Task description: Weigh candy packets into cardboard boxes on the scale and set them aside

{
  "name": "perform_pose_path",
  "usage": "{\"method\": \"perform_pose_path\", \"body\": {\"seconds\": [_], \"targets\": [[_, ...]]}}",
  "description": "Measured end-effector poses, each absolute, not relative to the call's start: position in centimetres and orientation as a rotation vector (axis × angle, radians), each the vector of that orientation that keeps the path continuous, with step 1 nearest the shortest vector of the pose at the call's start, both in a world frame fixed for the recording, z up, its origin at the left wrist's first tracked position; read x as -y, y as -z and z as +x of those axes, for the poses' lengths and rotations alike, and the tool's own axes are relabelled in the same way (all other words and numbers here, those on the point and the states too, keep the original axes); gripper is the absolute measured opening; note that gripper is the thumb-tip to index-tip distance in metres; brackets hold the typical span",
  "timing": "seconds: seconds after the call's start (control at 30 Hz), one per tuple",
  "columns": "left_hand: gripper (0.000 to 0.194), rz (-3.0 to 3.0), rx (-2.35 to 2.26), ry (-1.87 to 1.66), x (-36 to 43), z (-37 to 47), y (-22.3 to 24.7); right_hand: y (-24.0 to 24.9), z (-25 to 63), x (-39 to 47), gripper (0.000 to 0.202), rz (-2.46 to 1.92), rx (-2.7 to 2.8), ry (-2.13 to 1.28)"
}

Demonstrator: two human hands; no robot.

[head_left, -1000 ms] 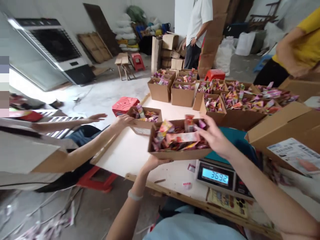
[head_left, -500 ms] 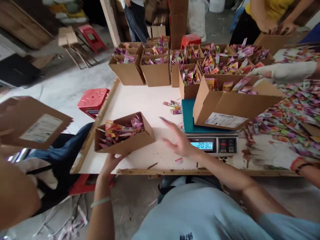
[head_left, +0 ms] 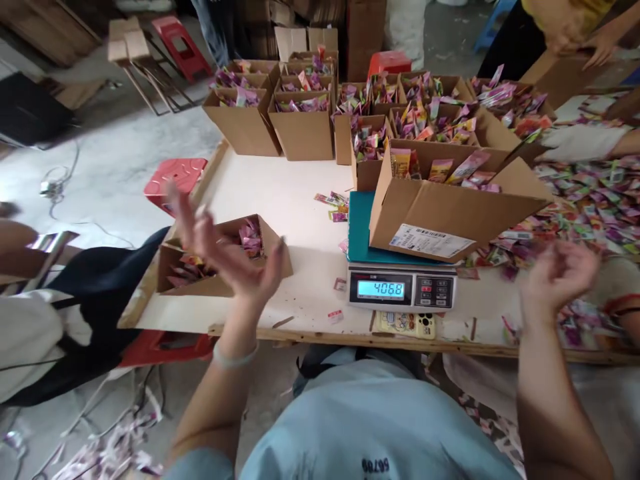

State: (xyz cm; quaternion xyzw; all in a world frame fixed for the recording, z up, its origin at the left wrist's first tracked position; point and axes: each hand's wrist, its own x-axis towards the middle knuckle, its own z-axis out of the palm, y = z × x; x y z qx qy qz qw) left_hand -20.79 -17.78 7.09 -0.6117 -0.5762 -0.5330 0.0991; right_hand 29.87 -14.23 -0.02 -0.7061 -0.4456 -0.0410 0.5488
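Note:
My left hand [head_left: 235, 260] is raised over the small open carton [head_left: 225, 288] at the table's left end, its fingers spread and nothing in them. Small bright snack sachets [head_left: 250, 237] fill that carton. On my other side, my right hand [head_left: 560, 277] is near the sachet pile, its fingers bent and smeared by motion. Between my hands stands a digital scale [head_left: 403, 288] with a teal platform [head_left: 361, 227]; its display reads 4068. A larger open carton [head_left: 430, 217] with a white label sits tilted on the platform, with sachets showing at its top.
Several filled cartons [head_left: 303, 133] stand along the back of the white table [head_left: 240, 183]. A loose heap of sachets [head_left: 595, 200] covers the right side, where a co-worker's gloved arm [head_left: 583, 141] reaches in. A phone [head_left: 405, 325] lies below the scale. Red stools [head_left: 175, 177] stand left.
My left hand has let go of the small carton and risen above it. My right hand has swung from left of the scale to its right. The display went from 2030 to 4068.

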Motion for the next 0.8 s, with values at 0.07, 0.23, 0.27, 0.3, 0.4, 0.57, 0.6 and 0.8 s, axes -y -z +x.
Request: {"method": "perform_pose_path", "body": {"seconds": [0.07,0.23,0.27,0.3,0.4,0.57,0.6,0.8], "targets": [[0.088,-2.043,1.415,1.612,15.4,-17.7,-8.5,-3.3,30.3,11.0,0.053,-1.351,1.071,0.251],[0.109,-2.431,1.428,1.561,10.6,-13.3,-9.1,-10.3,30.1,6.4,0.042,-0.879,1.388,0.218],[0.111,-2.487,1.445,1.562,9.8,-12.9,-8.5,-11.0,29.8,6.1,0.041,-0.912,1.44,0.163],[0.112,-2.546,1.455,1.576,9.1,-12.6,-7.7,-11.3,29.5,6.0,0.042,-0.945,1.463,0.119],[0.12,-2.75,1.465,1.631,7.6,-12.2,-4.7,-11.8,28.9,5.9,0.051,-1.03,1.449,0.078],[0.15,-3.033,1.533,1.585,5.8,-11.0,-1.2,-12.4,29.1,4.1,0.056,-1.183,1.569,-0.03],[0.155,-3.068,1.561,1.574,5.5,-10.6,-0.9,-12.4,29.1,3.4,0.057,-1.22,1.585,-0.099],[0.163,-3.235,1.677,1.618,4.7,-8.6,0.3,-11.6,27.5,1.4,0.052,-1.205,1.664,-0.468]]}}
